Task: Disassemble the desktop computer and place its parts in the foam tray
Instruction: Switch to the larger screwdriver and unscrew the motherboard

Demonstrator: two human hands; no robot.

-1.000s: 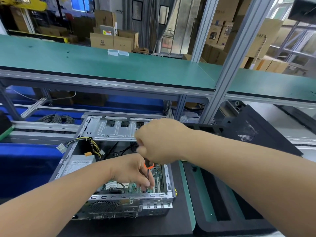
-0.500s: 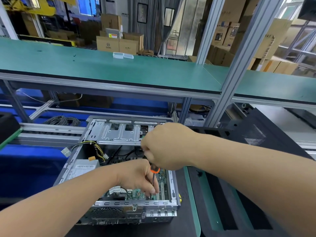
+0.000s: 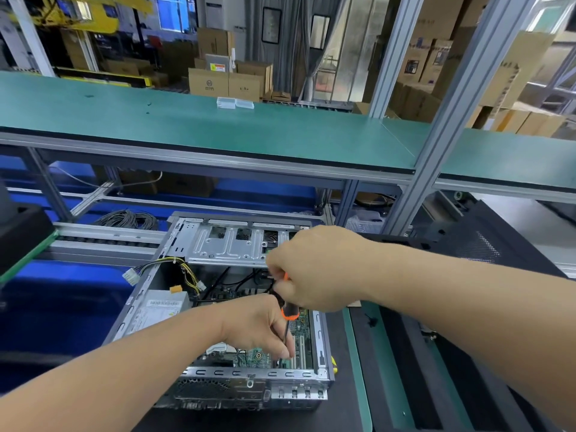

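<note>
Nearest the camera, the open desktop computer [image 3: 218,322] is laid on its side on the dark mat, its rear panel facing the viewer. Just to its right the black foam tray [image 3: 414,363] is seen. Over the green motherboard [image 3: 258,357] the left hand [image 3: 258,325] is curled, fingertips pinched round the shaft of a screwdriver [image 3: 288,313] — the orange-and-black handle is gripped from above by the right hand [image 3: 314,269]. Further back, yellow-black cables [image 3: 168,266] are draped over the case edge, and a green shelf [image 3: 218,132] is stretched across behind.
</note>
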